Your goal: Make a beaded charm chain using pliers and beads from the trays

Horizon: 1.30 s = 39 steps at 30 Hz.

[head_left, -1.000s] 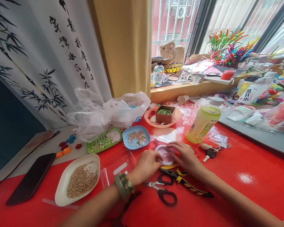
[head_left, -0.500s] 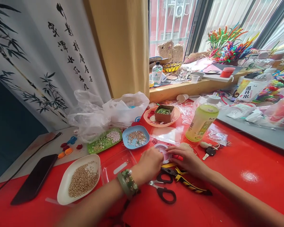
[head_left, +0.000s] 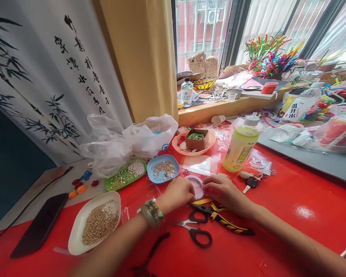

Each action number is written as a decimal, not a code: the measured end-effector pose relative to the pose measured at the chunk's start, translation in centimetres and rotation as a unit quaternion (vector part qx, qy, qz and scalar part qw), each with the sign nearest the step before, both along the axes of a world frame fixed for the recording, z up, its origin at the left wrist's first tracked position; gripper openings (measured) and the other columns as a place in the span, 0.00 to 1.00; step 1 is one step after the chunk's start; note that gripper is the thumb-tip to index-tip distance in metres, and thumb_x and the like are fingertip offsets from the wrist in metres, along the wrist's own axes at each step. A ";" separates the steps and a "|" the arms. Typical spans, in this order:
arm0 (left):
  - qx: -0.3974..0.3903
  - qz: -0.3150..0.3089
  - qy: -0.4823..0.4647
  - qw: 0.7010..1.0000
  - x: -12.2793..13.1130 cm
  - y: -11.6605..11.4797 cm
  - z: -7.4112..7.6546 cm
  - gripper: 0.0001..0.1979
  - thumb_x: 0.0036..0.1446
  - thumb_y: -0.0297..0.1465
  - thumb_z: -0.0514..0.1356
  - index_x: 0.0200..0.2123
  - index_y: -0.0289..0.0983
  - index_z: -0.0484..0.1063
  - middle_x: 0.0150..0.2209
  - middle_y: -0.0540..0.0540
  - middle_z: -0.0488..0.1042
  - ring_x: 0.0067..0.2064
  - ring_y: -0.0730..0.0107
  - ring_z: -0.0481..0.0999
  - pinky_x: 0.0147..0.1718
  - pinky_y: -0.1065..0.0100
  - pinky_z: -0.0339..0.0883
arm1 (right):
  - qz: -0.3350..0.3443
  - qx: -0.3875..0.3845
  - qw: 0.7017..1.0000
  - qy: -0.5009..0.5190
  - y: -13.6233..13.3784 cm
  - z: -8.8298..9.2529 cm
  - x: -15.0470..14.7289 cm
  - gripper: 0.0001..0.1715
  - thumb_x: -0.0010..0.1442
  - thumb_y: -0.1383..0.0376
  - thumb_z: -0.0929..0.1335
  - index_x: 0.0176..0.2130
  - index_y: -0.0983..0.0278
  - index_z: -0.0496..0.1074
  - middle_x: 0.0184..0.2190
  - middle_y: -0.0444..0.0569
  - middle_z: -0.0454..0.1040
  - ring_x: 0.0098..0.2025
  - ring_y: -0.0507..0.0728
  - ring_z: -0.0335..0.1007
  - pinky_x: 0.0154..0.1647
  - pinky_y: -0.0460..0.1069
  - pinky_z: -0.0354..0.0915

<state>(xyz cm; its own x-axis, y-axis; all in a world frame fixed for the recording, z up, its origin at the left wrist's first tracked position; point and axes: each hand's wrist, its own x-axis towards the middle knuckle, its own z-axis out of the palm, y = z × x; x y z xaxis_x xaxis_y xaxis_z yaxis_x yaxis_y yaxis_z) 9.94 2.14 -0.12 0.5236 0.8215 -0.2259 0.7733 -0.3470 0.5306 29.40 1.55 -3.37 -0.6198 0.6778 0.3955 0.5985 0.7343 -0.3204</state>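
My left hand (head_left: 177, 193) and right hand (head_left: 225, 191) have drawn together, fingertips pinching the small round clear plastic spool (head_left: 196, 186) between them.

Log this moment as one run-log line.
left hand: at left edge of spool | right hand: at its right edge | spool: flat on red table | pliers, scissors: lying beside hands

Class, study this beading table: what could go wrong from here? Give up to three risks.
Drawing back, the left hand could nudge the white dish of gold beads and spill them.
The scissors and pliers lie right beside both wrists; a blade could nick skin.
The right hand could knock over the upright bottle nearby.
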 end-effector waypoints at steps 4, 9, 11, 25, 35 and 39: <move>0.011 -0.016 0.006 1.000 0.2 0.7 0.1 0.09 0.42 0.28 0.58 0.25 0.33 0.78 0.21 0.46 0.74 0.25 0.71 0.68 0.25 0.72 0.57 | -0.012 -0.003 0.999 -0.036 -1.0 0.8 -0.6 0.13 0.60 0.63 0.61 0.31 0.63 0.72 0.31 0.50 0.72 0.29 0.53 0.68 0.28 0.46 0.62; 0.014 -0.025 0.015 0.999 0.3 1.4 0.2 0.09 0.40 0.28 0.59 0.26 0.33 0.79 0.19 0.48 0.73 0.23 0.73 0.66 0.21 0.73 0.55 | -0.019 -0.002 0.998 -0.055 -1.0 0.9 -1.6 0.11 0.59 0.65 0.62 0.29 0.63 0.71 0.29 0.48 0.71 0.25 0.52 0.66 0.23 0.45 0.57; 0.016 -0.025 0.019 0.999 0.3 1.5 0.2 0.09 0.40 0.28 0.59 0.25 0.32 0.79 0.19 0.48 0.72 0.22 0.73 0.66 0.20 0.73 0.53 | -0.027 -0.002 0.998 -0.051 -0.9 0.6 -1.9 0.08 0.57 0.67 0.63 0.29 0.64 0.70 0.29 0.48 0.71 0.25 0.52 0.66 0.23 0.45 0.57; 0.080 0.022 0.047 0.995 0.8 1.6 -0.1 0.11 0.43 0.26 0.56 0.28 0.34 0.78 0.27 0.41 0.77 0.30 0.62 0.73 0.29 0.67 0.61 | -0.006 -0.009 0.999 -0.035 -0.1 -0.3 -2.0 0.06 0.56 0.68 0.64 0.27 0.64 0.67 0.26 0.47 0.70 0.27 0.52 0.65 0.25 0.45 0.58; 0.141 0.150 -0.003 0.979 -2.7 4.4 1.0 0.09 0.50 0.31 0.57 0.30 0.35 0.77 0.31 0.44 0.78 0.33 0.66 0.74 0.32 0.70 0.63 | -0.034 -0.029 0.997 -0.058 0.8 0.4 -2.0 0.07 0.53 0.71 0.64 0.25 0.63 0.67 0.27 0.46 0.70 0.27 0.52 0.66 0.26 0.45 0.58; 0.180 0.215 -0.012 0.960 -7.9 6.5 2.8 0.11 0.53 0.31 0.56 0.35 0.32 0.75 0.32 0.44 0.78 0.33 0.66 0.74 0.31 0.70 0.65 | -0.046 -0.030 0.996 -0.064 1.1 0.5 -2.0 0.05 0.53 0.68 0.65 0.26 0.62 0.68 0.27 0.45 0.71 0.27 0.52 0.67 0.25 0.45 0.58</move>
<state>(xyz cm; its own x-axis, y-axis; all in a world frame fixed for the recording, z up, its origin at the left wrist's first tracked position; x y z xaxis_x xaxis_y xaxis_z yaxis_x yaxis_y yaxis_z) 2.08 8.64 2.65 0.1196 0.9854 0.1213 0.8753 -0.1623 0.4555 27.36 2.63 -2.88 -0.5963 0.7543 0.2749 0.7013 0.6560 -0.2788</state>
